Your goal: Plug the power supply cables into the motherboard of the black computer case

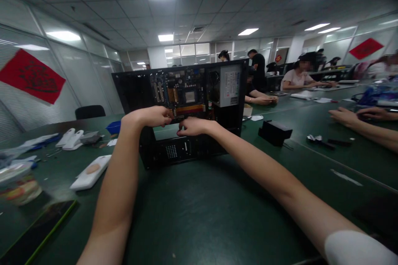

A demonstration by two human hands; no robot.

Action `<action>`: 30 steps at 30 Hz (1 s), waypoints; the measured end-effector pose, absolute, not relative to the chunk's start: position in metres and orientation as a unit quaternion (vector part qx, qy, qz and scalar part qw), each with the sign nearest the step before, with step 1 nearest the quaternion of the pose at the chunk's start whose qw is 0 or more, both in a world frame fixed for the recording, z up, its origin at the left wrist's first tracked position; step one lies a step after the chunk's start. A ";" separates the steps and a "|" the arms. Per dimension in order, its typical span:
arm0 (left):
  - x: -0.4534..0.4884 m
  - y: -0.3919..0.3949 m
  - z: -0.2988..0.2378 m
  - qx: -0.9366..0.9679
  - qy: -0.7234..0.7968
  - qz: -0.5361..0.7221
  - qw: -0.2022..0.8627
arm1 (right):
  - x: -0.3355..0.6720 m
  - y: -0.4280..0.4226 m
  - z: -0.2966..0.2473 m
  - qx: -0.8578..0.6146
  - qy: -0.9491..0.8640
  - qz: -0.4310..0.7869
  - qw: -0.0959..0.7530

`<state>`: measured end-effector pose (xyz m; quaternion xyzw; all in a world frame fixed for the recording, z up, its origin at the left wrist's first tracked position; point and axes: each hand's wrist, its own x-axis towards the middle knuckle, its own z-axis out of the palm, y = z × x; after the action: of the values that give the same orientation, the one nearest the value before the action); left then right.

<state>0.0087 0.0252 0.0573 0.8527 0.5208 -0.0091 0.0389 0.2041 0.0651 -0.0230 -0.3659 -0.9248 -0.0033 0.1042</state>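
A black computer case (199,153) stands upright on the green table in front of me, its open side facing me. The motherboard (189,96) and a silver power supply (230,87) show inside it. My left hand (152,116) reaches in at the motherboard's lower edge, with its fingers curled down. Close to its right, my right hand (195,126) has its fingers bent at the same inner edge, above the rectangular opening. Both hands are closed, but whatever lies between the fingers is too small and blurred to make out.
A black box-shaped part (275,132) lies right of the case. To my left are a white power bank (91,172), a phone (39,232), a clear food tub (20,186) and a blue tray (113,127). Another person's hands (345,116) rest at the right.
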 end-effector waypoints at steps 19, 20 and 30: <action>0.026 0.030 0.036 0.919 0.363 0.100 0.118 | 0.263 0.027 0.022 -0.249 -0.807 0.319 0.431; 0.028 0.028 0.036 0.918 0.359 0.106 0.131 | 0.265 0.026 0.024 -0.249 -0.808 0.317 0.430; 0.039 0.018 0.035 0.926 0.330 0.173 0.067 | 0.278 0.022 0.032 -0.284 -0.802 0.264 0.455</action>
<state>0.0389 0.0183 0.0353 0.9256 0.3299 0.1731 0.0674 0.2783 0.0223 0.0323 -0.2841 -0.8017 0.2638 0.4549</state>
